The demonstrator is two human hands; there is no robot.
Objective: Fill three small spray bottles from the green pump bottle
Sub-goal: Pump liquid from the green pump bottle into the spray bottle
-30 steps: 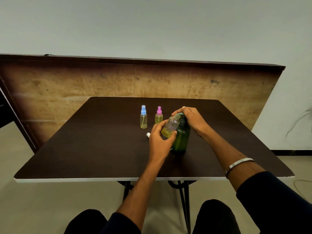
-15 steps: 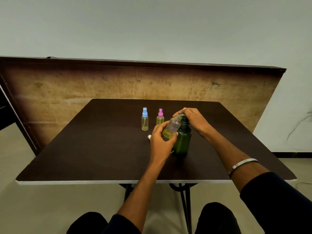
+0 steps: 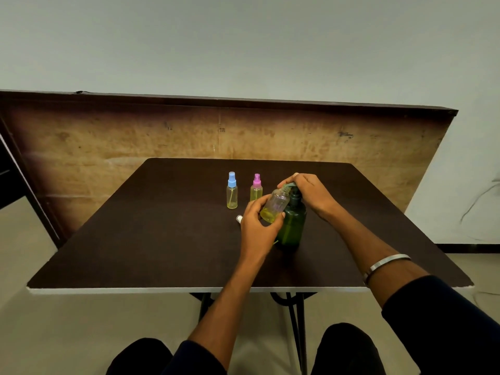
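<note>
The green pump bottle [image 3: 292, 226] stands upright near the middle of the dark table [image 3: 151, 239]. My right hand [image 3: 311, 193] rests over its pump head, fingers curled around the nozzle. My left hand [image 3: 257, 226] grips an uncapped clear spray bottle [image 3: 276, 205], tilted with its open neck at the pump spout; yellow liquid pools in its lower end. A blue-capped spray bottle [image 3: 232, 192] and a pink-capped spray bottle [image 3: 256, 188] stand upright behind, both holding yellow liquid. A small white cap [image 3: 239, 218] lies on the table just left of my left hand.
A large wooden board [image 3: 135, 147] leans against the wall behind the table. The table's front edge [image 3: 162, 290] is close to my knees. Cables hang on the wall at the right [image 3: 476, 201].
Both hands and the bottles hold nearly the same pose. The view has shifted slightly, so everything sits a little lower in the picture.
</note>
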